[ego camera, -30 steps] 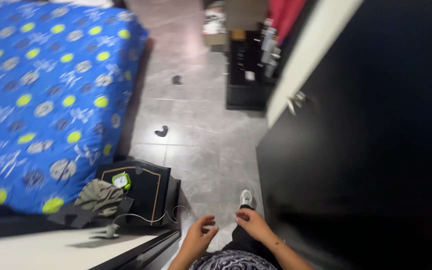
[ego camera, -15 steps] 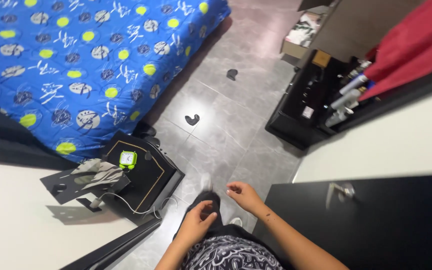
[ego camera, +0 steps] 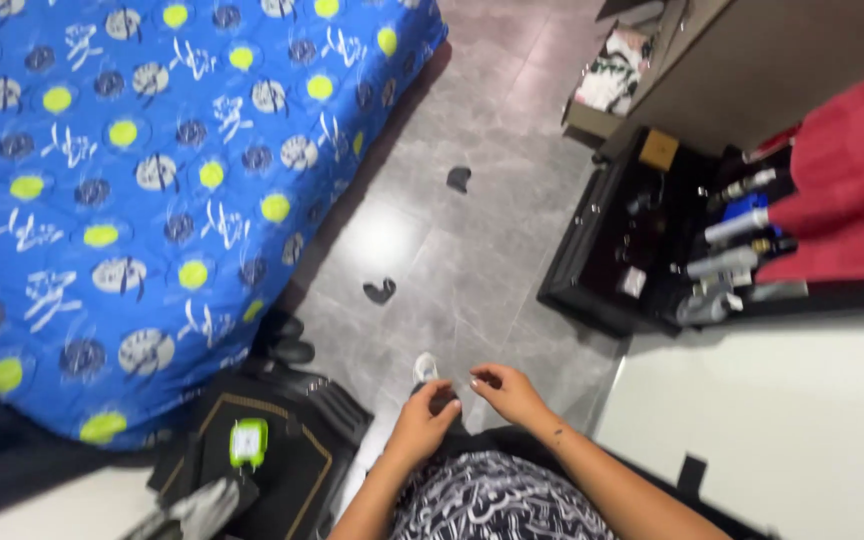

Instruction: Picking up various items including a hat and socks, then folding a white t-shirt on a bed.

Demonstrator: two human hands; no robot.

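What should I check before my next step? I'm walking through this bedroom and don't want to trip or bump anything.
1. Left hand free: ok, fingers curled, nothing visible in it.
2. Right hand free: ok, held beside the left, nothing visible in it.
3. Floor ahead: not ok, two small dark items lie on the grey tiles.
4. Left side: not ok, black bedside table with a green clock stands close, and dark shoes sit by the blue bedspread.
5. Right side: not ok, the black shelf with bottles juts toward the path.
6. Footing: cannot tell, only a white shoe tip shows.
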